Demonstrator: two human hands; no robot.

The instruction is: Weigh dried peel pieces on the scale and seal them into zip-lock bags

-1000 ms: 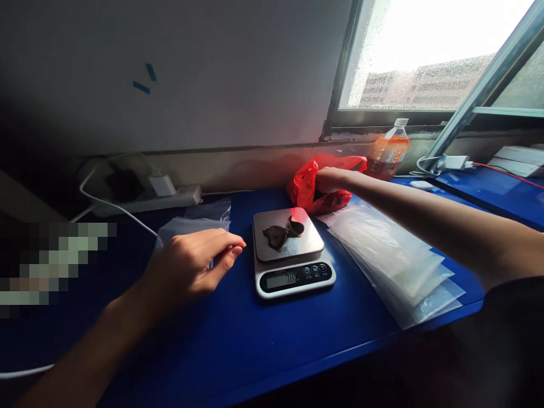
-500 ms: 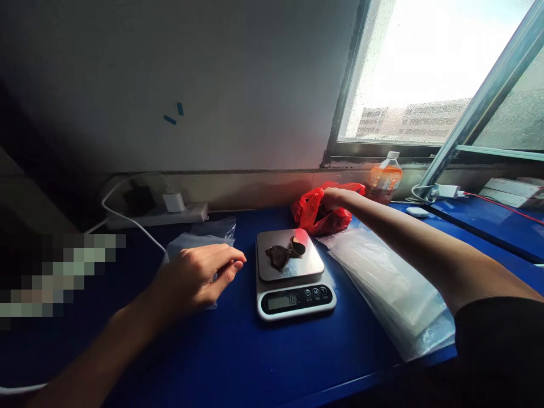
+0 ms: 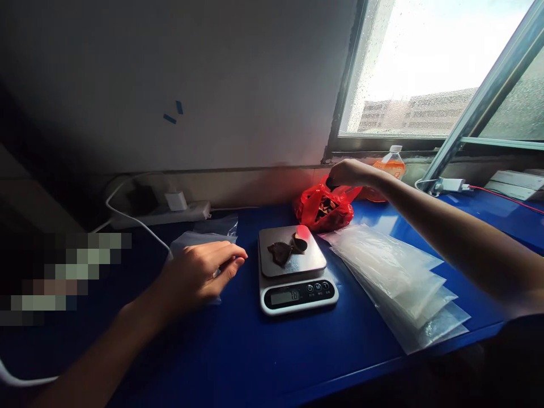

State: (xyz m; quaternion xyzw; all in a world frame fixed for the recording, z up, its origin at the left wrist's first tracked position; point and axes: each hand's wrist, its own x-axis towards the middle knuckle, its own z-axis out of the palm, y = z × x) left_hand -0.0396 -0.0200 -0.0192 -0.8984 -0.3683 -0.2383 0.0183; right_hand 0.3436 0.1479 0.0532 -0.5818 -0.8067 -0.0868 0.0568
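A digital kitchen scale [image 3: 293, 300] bears two curled, dark brown dried pieces [image 3: 280, 253] that look like peel; its display seems to read 7.8. My right hand [image 3: 349, 171] is just above the mouth of a red plastic bag [image 3: 306, 211], its fingers pinched on a similar dark piece [image 3: 332, 182]. More brown pieces show inside the bag. Left of the scale, my left hand [image 3: 210, 267] hovers or rests over a clear plastic bag [image 3: 181, 240], fingers curled together, with nothing visible at the tips. Whether it touches that bag is hidden.
Several clear plastic bags [image 3: 395, 277] lie fanned out right of the scale. A bottle of orange drink [image 3: 390, 164] stands behind my right forearm. At the back left, a power strip [image 3: 193, 212] holds a white charger [image 3: 175, 200] with its cable. The window [image 3: 425, 73] is wet.
My right hand has risen out of the red bag with a dark piece in its fingers, and the bag's contents now show. My left hand and the scale reading look the same.
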